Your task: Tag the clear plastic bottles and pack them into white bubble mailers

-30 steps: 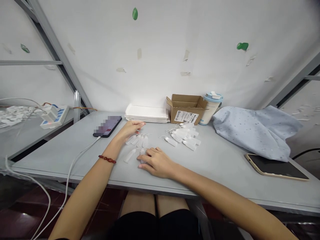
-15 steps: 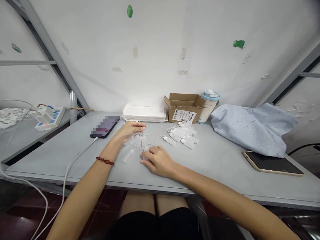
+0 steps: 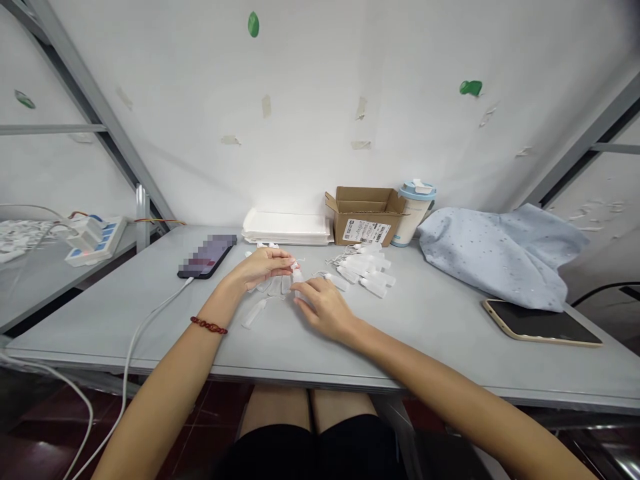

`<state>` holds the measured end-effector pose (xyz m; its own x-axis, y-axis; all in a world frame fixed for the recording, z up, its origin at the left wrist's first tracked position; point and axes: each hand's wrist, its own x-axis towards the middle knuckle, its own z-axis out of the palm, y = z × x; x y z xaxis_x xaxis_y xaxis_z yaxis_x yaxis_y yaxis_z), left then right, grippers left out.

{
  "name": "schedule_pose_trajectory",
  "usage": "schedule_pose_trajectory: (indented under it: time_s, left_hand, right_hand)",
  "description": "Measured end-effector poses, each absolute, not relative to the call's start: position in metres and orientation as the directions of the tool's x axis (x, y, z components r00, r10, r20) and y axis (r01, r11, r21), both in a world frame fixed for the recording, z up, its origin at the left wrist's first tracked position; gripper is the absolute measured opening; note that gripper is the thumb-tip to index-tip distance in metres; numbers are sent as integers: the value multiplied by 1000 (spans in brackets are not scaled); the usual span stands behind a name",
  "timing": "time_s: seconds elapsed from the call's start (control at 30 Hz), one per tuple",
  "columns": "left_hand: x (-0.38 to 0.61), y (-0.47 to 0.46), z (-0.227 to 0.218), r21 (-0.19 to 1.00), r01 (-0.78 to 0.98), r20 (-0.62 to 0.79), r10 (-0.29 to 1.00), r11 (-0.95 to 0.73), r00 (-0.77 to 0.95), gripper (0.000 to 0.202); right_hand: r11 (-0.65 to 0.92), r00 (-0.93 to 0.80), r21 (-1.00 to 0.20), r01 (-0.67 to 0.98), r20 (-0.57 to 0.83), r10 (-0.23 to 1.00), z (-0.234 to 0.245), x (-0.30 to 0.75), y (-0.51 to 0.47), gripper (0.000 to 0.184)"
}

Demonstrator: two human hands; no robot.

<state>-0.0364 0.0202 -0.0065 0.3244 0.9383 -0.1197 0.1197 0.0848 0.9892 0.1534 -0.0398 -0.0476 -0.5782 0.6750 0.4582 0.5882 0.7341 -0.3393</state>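
A small frosted white plastic tag with a thin string (image 3: 297, 274) is held up between my two hands. My left hand (image 3: 264, 267) pinches its upper, string end, with thumb and fingers together. From the right, my right hand (image 3: 325, 308) closes its fingers on the lower part, which they partly hide. Several similar tags (image 3: 275, 287) lie fanned out under and beside my left hand. One loose tag (image 3: 254, 313) rests nearer the table's front edge. To the right, a heap of the same tags (image 3: 367, 267) lies in front of the cardboard box.
Along the wall stand a stack of white sheets or trays (image 3: 286, 228), an open cardboard box (image 3: 367, 217) and a lidded cup (image 3: 413, 217). A charging phone (image 3: 207, 257) lies left; a blue cloth (image 3: 493, 257) and another phone (image 3: 543, 323) lie right.
My right hand has lifted a tag from the table and moved it up toward my left hand. My left fingers have come down onto its string end. The view has shifted slightly.
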Motion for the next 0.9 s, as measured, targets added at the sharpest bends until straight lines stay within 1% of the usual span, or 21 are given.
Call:
schedule_pose_trajectory:
  time_s: [0.2,0.33,0.53,0.63,0.77,0.9]
  left_hand:
    - [-33,18,-6,990,98,-137,897,106,420,33]
    - [-32,18,-6,992,88,-118,899,89,422,33]
    - [-32,18,-6,996,87,-68,903,34,424,25]
    - [-31,18,-7,997,78,-53,912,23,408,22]
    - [-29,18,-7,995,93,-58,933,27,356,23]
    - [-29,18,-10,997,71,-44,939,21,341,25]
  right_hand:
    - [714,-552,-430,552,453,700,-49,154,-36,26]
    - [680,-513,-502,534,447,733,-48,155,-33,24]
    - [615,-426,-643,456,449,786,-45,156,-31,21]
    - [550,-380,-727,412,412,828,-42,157,-31,19]
    - [417,-315,-846,332,317,895,-36,157,-29,18]
    - [285,-287,-939,191,224,931,-31,158,-25,18]
